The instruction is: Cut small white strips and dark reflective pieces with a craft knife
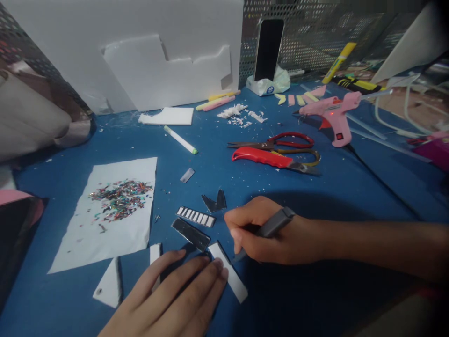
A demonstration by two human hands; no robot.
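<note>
My right hand (pixel 261 229) is closed around a dark grey marker (pixel 277 222), its tip against the edge of a white strip (pixel 236 283). Black colouring shows along the strip's upper edge. My left hand (pixel 178 292) lies flat with fingers stretched out, fingertips pressing on that strip. Just beyond the fingers are a black rectangular piece (pixel 191 234) and a piece with black and white stripes (pixel 195 216). Two small black pointed pieces (pixel 214 201) lie beside my right hand. Partly under my left hand is another white piece (pixel 155 252), and a white triangular piece (pixel 109 285) lies to its left.
Colourful bits (pixel 122 199) lie on a white paper sheet (pixel 136 236) at left. Farther back are scissors (pixel 256 145), a red-handled cutter (pixel 263 157), a white pen (pixel 180 139) and a pink glue gun (pixel 336 114) with its cord. A phone (pixel 269 49) stands behind.
</note>
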